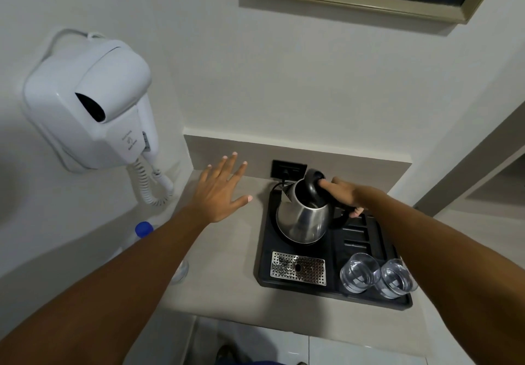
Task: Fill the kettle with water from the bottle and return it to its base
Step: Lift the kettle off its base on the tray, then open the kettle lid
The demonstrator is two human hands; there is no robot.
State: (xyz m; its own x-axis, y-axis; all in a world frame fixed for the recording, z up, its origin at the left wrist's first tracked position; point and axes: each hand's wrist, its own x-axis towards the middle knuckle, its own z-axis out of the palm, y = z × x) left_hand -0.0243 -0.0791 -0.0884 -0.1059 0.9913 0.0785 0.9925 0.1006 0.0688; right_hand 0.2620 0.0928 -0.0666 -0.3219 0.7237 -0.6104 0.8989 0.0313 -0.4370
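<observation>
A steel kettle with a black lid and handle stands on its base at the back of a black tray. Its lid is tipped up. My right hand grips the black handle, thumb against the raised lid. My left hand hovers flat over the counter left of the kettle, fingers spread, holding nothing. A clear water bottle with a blue cap stands at the counter's left edge, mostly hidden behind my left forearm.
Two upturned glasses sit at the tray's front right, and a perforated metal drip plate lies in front of the kettle. A wall socket with the kettle's cord is behind. A white wall-mounted hair dryer hangs at left.
</observation>
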